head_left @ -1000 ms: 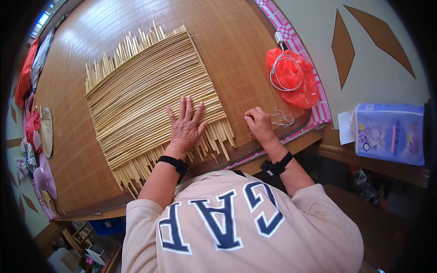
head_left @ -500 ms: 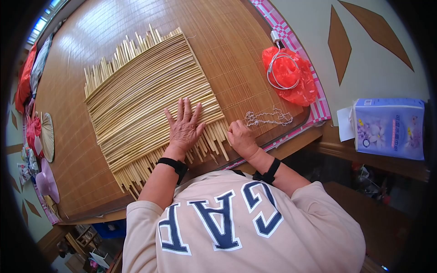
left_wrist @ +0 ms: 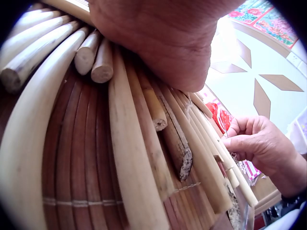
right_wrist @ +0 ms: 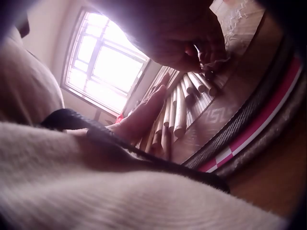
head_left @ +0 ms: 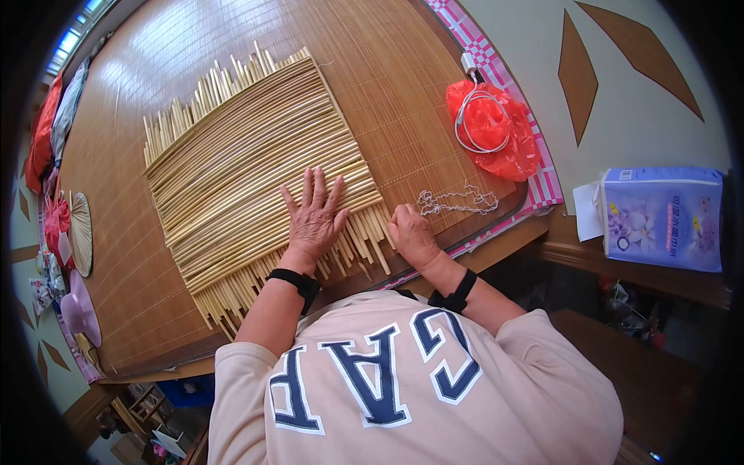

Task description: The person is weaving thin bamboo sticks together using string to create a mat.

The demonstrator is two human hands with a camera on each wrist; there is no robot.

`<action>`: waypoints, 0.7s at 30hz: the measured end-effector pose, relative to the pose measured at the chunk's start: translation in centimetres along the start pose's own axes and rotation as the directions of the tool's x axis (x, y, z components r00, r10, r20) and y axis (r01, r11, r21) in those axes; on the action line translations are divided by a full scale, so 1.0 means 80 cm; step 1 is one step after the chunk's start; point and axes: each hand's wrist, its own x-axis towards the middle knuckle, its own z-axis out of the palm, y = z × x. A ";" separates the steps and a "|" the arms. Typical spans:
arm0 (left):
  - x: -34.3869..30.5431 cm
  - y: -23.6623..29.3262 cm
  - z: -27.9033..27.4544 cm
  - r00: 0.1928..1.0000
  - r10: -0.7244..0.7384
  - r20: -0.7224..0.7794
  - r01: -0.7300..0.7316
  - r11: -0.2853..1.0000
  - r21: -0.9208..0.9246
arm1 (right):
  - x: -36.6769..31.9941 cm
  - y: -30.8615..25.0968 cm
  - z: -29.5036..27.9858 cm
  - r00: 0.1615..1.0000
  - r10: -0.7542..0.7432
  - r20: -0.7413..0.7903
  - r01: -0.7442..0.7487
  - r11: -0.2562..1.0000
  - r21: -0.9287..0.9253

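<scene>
A mat of pale wooden sticks [head_left: 256, 163], laid side by side, lies on the table with uneven stick ends poking out on two sides. My left hand [head_left: 312, 221] rests flat on it near its right edge, fingers spread. Just off the mat's near right corner, my right hand [head_left: 415, 235] has its fingers curled, thumb and forefinger pinching a thin white string. Loose string [head_left: 457, 201] trails in a tangle on the table beside that hand. Below the left palm, the left wrist view shows stick ends [left_wrist: 134, 143] of different lengths.
A red plastic bag [head_left: 496, 132] with a coiled white cable on it lies at the right edge of the table. Farther right is a purple tissue pack [head_left: 663, 225]. A pink hat [head_left: 80, 308] and a hand fan [head_left: 80, 232] lie along the left edge.
My right hand has moved left, closer to the mat's corner, uncovering more of the string; it holds still over the last half second. The left hand stays on the mat.
</scene>
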 end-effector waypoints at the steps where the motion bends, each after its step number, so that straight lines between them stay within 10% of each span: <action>1: 0.000 0.000 0.000 1.000 -0.002 0.005 0.002 1.000 -0.002 | -0.001 0.001 0.000 1.000 0.000 0.001 0.000 1.000 0.000; 21: 0.000 0.001 -0.001 1.000 -0.007 -0.001 0.007 1.000 -0.001 | 0.009 0.001 -0.018 0.998 -0.028 -0.053 0.035 0.988 0.151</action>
